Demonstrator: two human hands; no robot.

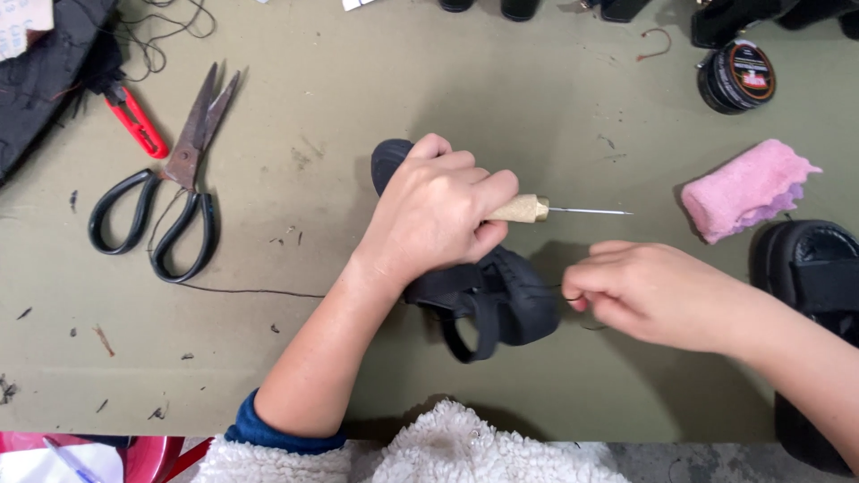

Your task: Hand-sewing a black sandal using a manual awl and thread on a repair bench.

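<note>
My left hand (438, 210) grips a wooden-handled awl (537, 209) whose thin steel needle points right, and it presses down on a small black sandal (501, 300) lying on the olive table. My right hand (644, 291) is just right of the sandal, fingers pinched on a thin dark thread (565, 292) at the sandal's edge. Most of the sandal's upper is hidden under my left hand; its heel strap loops out toward me.
Black-handled scissors (170, 192) and a red-handled tool (134, 121) lie at the left. A pink sponge (743, 188), a round tin of polish (736, 76) and a second black sandal (819, 277) sit at the right. Dark fabric (40, 72) fills the top-left corner.
</note>
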